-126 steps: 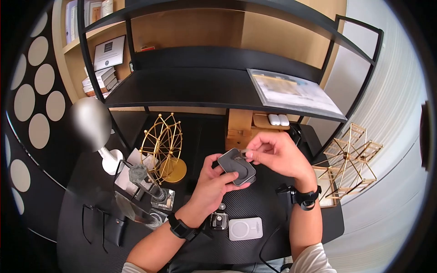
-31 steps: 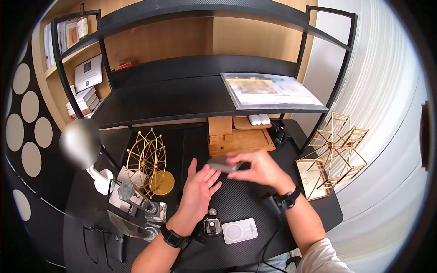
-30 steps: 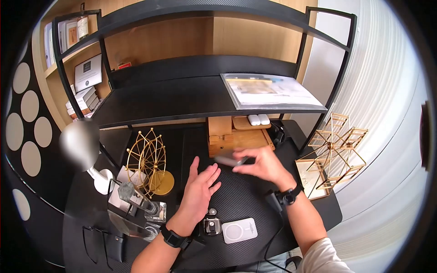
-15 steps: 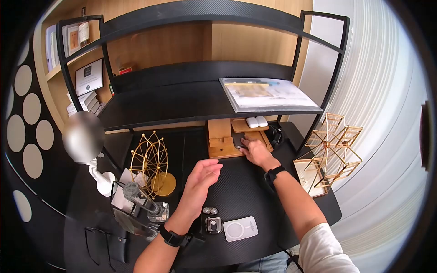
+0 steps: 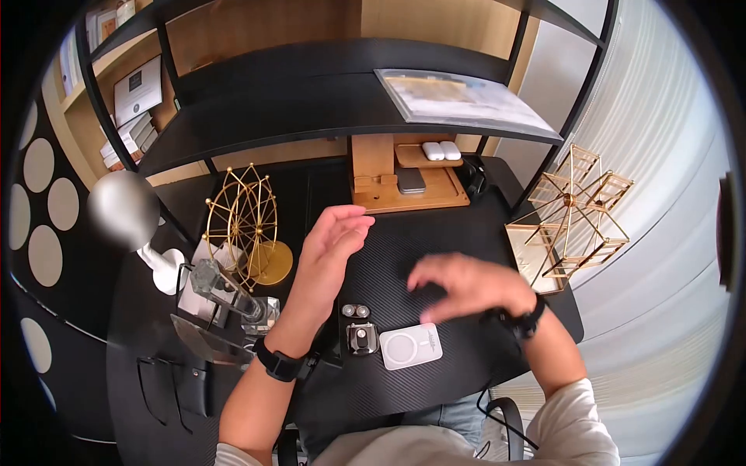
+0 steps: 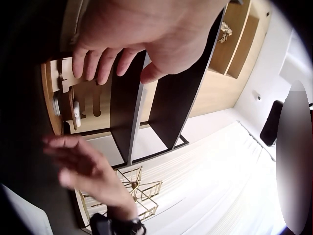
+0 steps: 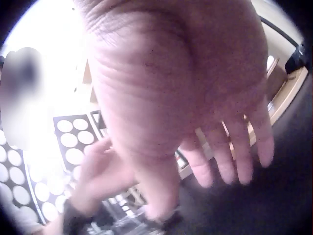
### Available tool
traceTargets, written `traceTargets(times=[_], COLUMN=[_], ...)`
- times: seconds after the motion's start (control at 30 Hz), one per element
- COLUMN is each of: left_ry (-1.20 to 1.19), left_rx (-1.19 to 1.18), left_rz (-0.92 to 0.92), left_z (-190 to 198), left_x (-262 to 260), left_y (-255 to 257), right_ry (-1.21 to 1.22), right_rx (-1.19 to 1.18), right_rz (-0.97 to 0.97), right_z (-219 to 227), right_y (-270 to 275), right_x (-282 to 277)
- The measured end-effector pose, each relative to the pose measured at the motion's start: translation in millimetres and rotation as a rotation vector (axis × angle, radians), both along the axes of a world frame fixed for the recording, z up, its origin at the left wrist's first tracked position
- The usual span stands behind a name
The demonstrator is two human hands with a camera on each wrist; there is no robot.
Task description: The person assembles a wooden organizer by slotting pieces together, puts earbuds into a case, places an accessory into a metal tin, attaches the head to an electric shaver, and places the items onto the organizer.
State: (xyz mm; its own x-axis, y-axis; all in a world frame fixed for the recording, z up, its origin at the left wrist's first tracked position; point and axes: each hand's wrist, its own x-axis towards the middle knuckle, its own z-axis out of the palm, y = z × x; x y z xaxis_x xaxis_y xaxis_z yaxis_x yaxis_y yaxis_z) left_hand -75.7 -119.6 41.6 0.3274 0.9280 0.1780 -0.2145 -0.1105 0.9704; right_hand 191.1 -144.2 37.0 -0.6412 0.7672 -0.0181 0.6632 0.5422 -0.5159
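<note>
My right hand hangs over the desk just above and right of a white magnetic power pad, fingers spread and holding nothing. My left hand is raised over the mat, its fingers loosely bent and empty. Left of the white pad lie a small black-and-silver device and a pair of small round pieces. The dark grey rounded case rests in the wooden organizer at the back. In the left wrist view the right hand appears below the left hand.
White earbud cases sit on the organizer's upper tray. A golden wheel model, crystal trophy, glasses and white lamp stand or lie at the left. Another golden wheel stands at the right, and a black shelf spans the back.
The right hand carried the dark grey case to the wooden organizer, let it go and came back toward the white pad. The left hand let go of the case earlier. The head view has tilted down.
</note>
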Motion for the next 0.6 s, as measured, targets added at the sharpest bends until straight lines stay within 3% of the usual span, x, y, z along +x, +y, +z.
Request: traceTargets(times=[0.03,0.1,0.23,0.3,0.43,0.5,0.57,0.6], left_ry=[-0.003,0.014,0.037,0.031,0.051,0.042,0.056,0.07], left_rx=[0.001,-0.017,-0.016,-0.002,0.026,0.036,0.056,0.073], left_rz=[-0.006,-0.016,-0.043,-0.054,-0.065,-0.084,-0.092,-0.097], left_z=[-1.7,-6.0,-3.1,-0.3,2.5,0.4,-1.4,-1.3], left_x=[0.1,2.6,5.9,5.4,4.2,4.9,4.7,4.1], left_y=[0.8,1.0,-4.0,-5.1,-5.6,-5.6,-5.4,-5.1], right_ry=[0.078,0.026,0.015,0.025,0.053,0.059,0.016,0.018], right_rx=[-0.128,-0.029,0.01,0.13,0.423,0.38,0.404,0.411], right_rz=[0.117,0.132,0.149,0.054,-0.319,-0.628,-0.804,-0.805], right_z=[4.5,-1.3,-1.2,2.6,3.3,-0.9,-7.5,-13.3], right_y=[-34.4,-65.3,-75.9,-66.4,-14.5,14.3,43.5,54.8], right_x=[-9.5,-22.0,-14.6,5.6,50.9,63.6,67.0,66.5])
